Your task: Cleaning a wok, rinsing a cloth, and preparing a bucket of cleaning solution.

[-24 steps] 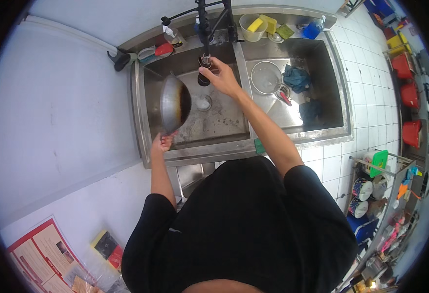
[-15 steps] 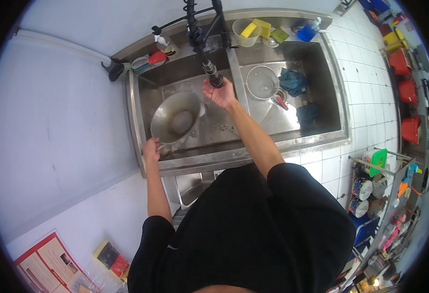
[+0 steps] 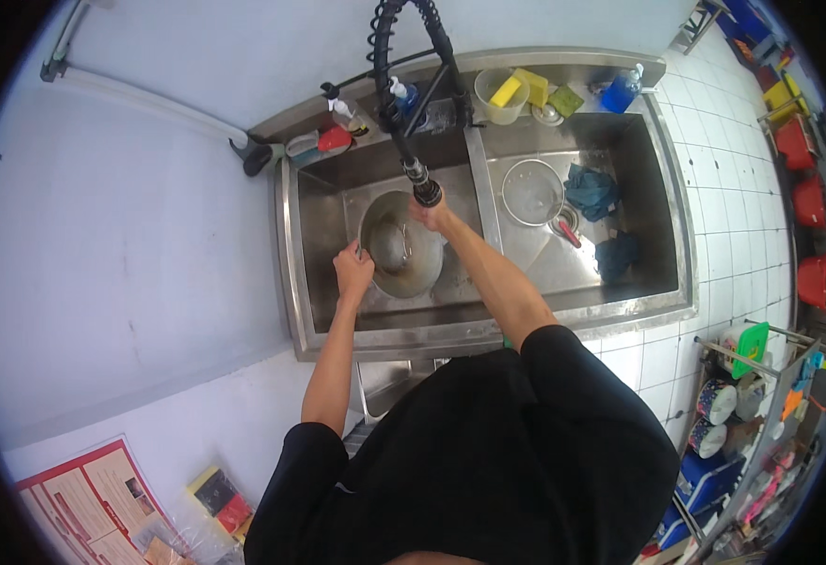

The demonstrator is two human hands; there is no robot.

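Note:
In the left basin of a steel double sink [image 3: 494,325], a wide metal wok [image 3: 411,281] lies tilted. My left hand [image 3: 353,271] is closed on its left edge; whether a handle is inside the fingers is hidden. Above the wok's right side, my right hand [image 3: 431,215] is wrapped round the black spray head of a coiled-spring tap [image 3: 417,173]. Bright streaks show in the wok's bowl, below the spray head.
The right basin holds a round strainer [image 3: 532,193], dark teal cloths [image 3: 592,191] and a red-handled tool [image 3: 569,234]. Along the back ledge stand a tub with sponges [image 3: 501,97], a blue soap bottle [image 3: 623,89], a spray bottle [image 3: 346,117] and brushes [image 3: 322,143].
My right hand, open under the spray head before, has closed round it. The wok has shifted right with my left hand and turned. The whole view has moved slightly.

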